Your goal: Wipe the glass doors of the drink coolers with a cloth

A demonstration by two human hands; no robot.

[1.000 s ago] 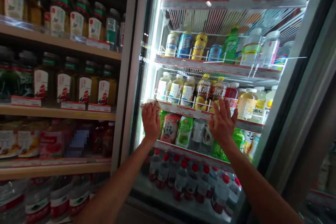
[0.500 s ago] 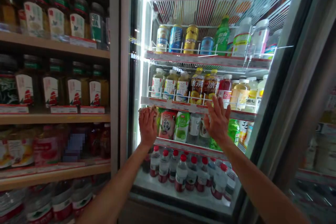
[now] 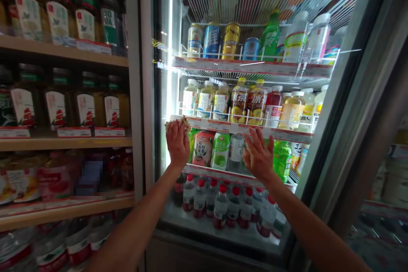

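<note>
My left hand presses a crumpled, patterned cloth to the glass door of a lit drinks fridge, near the glass's left side. The fingers lie over the cloth and hide much of it. To the right, my right hand is raised with spread fingers and holds nothing. It is at the glass, in front of the shelf with cartons; whether it touches the pane I cannot tell. Behind the hands stand a red drink carton, a green drink carton and green bottles.
Fridge shelves hold iced tea bottles, cans and, at the bottom, red-capped bottles. On the left, a wooden shelf carries several large bottles. A metal door frame runs down the right side.
My left hand and the cloth have moved slightly up along the glass. My right hand has shifted a little down and left. The camera view has also shifted slightly.
</note>
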